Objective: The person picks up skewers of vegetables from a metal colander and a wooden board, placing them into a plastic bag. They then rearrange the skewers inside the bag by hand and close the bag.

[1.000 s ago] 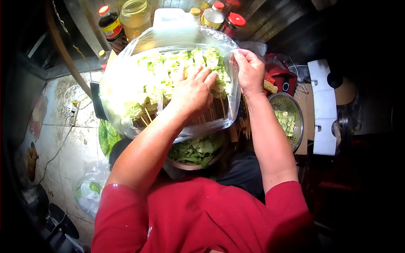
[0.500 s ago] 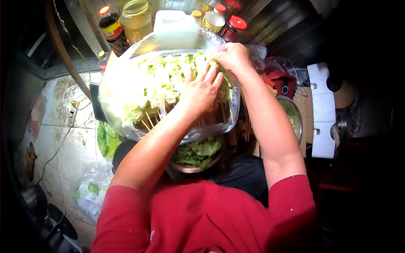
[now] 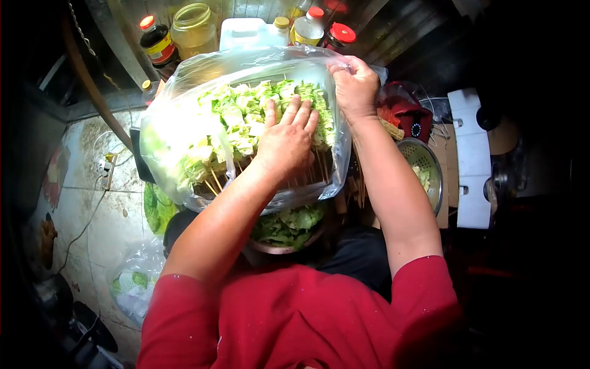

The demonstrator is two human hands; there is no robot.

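Note:
My left hand [image 3: 287, 136] lies with spread fingers on the light green leafy pieces [image 3: 236, 117], which are threaded on thin wooden skewers [image 3: 213, 179]. Around them is a clear plastic bag [image 3: 184, 80], its mouth edge raised at the far side. At the bag's upper right corner, my right hand [image 3: 355, 86] pinches the plastic between thumb and fingers. The skewer ends point toward my body. Below the bag, a bowl of darker green leaves [image 3: 287, 226] is partly hidden.
Behind the bag stand a dark sauce bottle [image 3: 158, 42], an open jar [image 3: 194, 27], a white jug [image 3: 246, 32] and red-capped bottles [image 3: 308, 26]. At right are a metal colander [image 3: 430, 166] and white foam [image 3: 472, 157]. A cable [image 3: 86, 224] crosses the left floor.
My right hand has moved slightly right and pulled the bag's edge outward, uncovering more of the leaves at the right. My left hand stays on the leaves, shifted slightly left.

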